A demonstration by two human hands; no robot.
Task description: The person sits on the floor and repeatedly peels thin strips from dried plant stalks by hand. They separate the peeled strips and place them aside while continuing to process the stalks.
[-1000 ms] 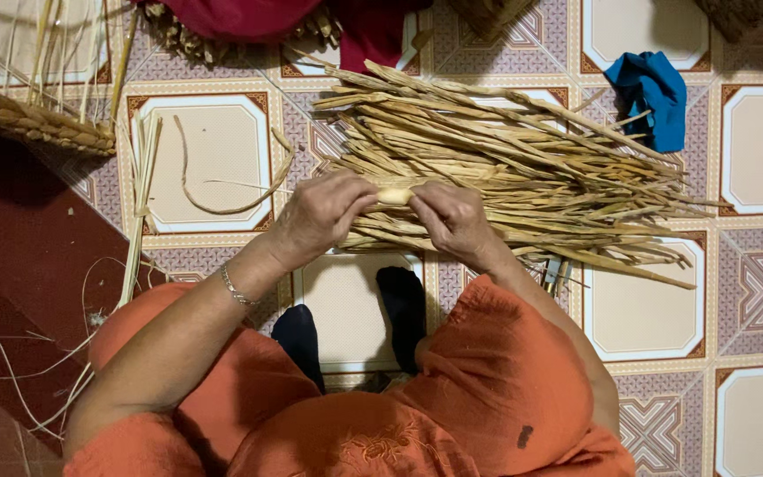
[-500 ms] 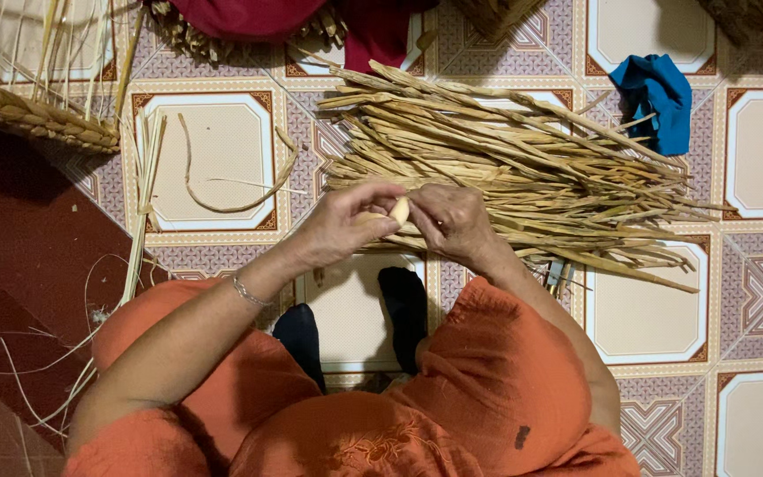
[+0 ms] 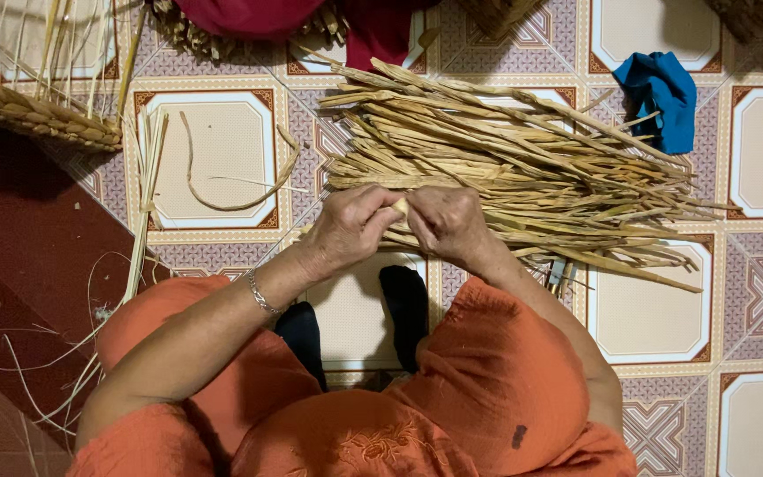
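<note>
A big bundle of dried, tan straw stalks [image 3: 523, 168] lies across the tiled floor in front of me. My left hand [image 3: 352, 228] and my right hand [image 3: 449, 224] meet at the bundle's near left edge. Both pinch the pale end of one straw stalk [image 3: 399, 207] between their fingertips. A thin silver bracelet [image 3: 261, 296] circles my left wrist. My orange-clothed knees frame my two dark-socked feet [image 3: 404, 305] just below the hands.
A woven straw basket edge [image 3: 37, 115] with upright strands sits at far left. Loose strands [image 3: 222, 190] curl on a white tile. A blue cloth [image 3: 660, 93] lies at upper right; red fabric [image 3: 249, 13] at the top. A dark red mat [image 3: 28, 256] covers the left floor.
My hands have drawn closer together and lifted slightly off the bundle, now pinching a stalk end between them; a second ago they were pressed down on the stalks.
</note>
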